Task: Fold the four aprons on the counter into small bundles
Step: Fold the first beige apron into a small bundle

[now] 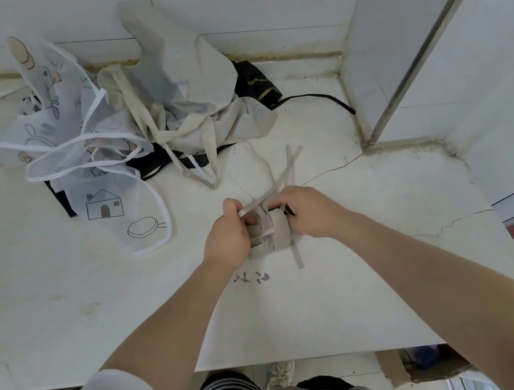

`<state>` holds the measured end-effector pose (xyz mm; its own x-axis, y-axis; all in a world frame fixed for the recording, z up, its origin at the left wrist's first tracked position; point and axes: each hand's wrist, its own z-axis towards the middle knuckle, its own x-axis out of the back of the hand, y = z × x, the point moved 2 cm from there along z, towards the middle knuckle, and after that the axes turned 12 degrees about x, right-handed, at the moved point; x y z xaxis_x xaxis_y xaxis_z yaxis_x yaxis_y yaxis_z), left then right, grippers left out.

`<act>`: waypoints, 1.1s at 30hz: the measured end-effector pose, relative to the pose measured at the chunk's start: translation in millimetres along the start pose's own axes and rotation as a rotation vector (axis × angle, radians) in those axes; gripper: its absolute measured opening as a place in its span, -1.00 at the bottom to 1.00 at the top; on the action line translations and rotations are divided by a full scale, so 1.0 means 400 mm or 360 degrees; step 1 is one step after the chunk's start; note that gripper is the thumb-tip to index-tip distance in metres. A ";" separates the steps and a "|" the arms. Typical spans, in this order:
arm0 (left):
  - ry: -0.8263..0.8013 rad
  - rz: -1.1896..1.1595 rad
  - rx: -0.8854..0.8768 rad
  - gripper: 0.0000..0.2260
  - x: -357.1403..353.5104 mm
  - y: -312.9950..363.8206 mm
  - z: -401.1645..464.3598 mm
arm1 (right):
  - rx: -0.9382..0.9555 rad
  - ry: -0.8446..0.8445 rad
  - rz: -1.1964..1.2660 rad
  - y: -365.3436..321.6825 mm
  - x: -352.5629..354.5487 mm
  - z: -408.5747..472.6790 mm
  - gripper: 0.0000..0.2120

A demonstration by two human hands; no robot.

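Hands at work on one beige apron bundle [270, 232].

I have my left grip [227, 238] and right grip [308, 211] both clamped on it, straps [281, 183] trailing beyond my fingers, just above the surface [64, 315]. Further out past my left grip lie the sheer printed apron [83, 150], cream apron [198, 102] and black apron [255, 83], heaped together.

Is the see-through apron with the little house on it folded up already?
No, the see-through apron lies spread and crumpled on the counter, away from both hands.
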<state>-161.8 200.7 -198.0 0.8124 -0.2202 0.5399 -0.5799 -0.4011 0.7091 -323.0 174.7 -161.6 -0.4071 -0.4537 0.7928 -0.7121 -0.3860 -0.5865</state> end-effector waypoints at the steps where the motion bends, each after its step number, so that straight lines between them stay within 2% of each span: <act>1: 0.0000 -0.0110 0.0034 -0.83 -0.001 0.003 0.000 | 0.0079 -0.0043 -0.0065 0.000 -0.007 0.005 -0.75; 4: 0.0017 -0.0129 0.0041 -0.88 0.002 0.021 -0.004 | 0.0112 -0.0063 -0.0163 0.003 -0.005 0.022 -0.86; 7: 0.0048 0.0071 -0.0028 -0.71 -0.007 0.030 -0.001 | -0.0068 -0.0183 -0.0195 0.000 -0.007 0.044 -0.63; 10: 0.0166 0.0310 0.0010 -0.67 -0.008 0.028 0.019 | -0.0407 -0.0183 0.0318 0.015 0.007 0.071 -0.67; 12: 0.0212 0.0350 0.0068 -0.68 0.000 0.029 0.032 | -0.0607 -0.0041 0.0822 0.041 0.027 0.080 -0.72; 16: 0.0144 0.0033 0.0171 -0.66 -0.003 0.026 0.057 | -0.0912 0.0423 0.1456 0.098 0.013 0.059 -0.74; 17: 0.0105 -0.0098 0.0204 -0.64 -0.005 0.027 0.061 | -0.1000 0.0524 0.1526 0.108 -0.003 0.056 -0.73; 19: 0.0110 -0.0427 0.0322 -0.63 -0.006 0.026 0.063 | -0.1085 0.0685 0.1420 0.116 -0.028 0.061 -0.63; 21: 0.0280 -0.0753 0.0474 -0.69 -0.007 0.021 0.069 | -0.1078 0.0780 0.1253 0.117 -0.041 0.076 -0.56; 23: 0.0419 -0.0944 0.0629 -0.73 -0.008 0.024 0.072 | -0.1031 0.0855 0.1268 0.117 -0.050 0.078 -0.56; 24: 0.0401 -0.1044 0.0698 -0.71 -0.010 0.032 0.075 | -0.1017 0.0899 0.1349 0.116 -0.051 0.074 -0.58; 27: 0.0148 -0.1746 0.0835 -0.69 -0.002 0.072 0.072 | -0.1029 0.0970 0.1880 0.110 -0.039 0.053 -0.74; 30: -0.0041 -0.1870 0.0616 -0.72 0.029 0.110 0.063 | -0.0744 0.0860 0.2344 0.099 0.003 0.034 -0.77; 33: -0.0217 -0.1643 0.0338 -0.70 0.058 0.142 0.057 | -0.0346 0.0625 0.2347 0.090 0.053 0.010 -0.63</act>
<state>-174.3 152.4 -155.4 0.9124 0.2230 -0.3433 0.4064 -0.5949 0.6936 -355.0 147.9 -166.6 -0.8964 -0.0680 -0.4380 0.3925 0.3375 -0.8556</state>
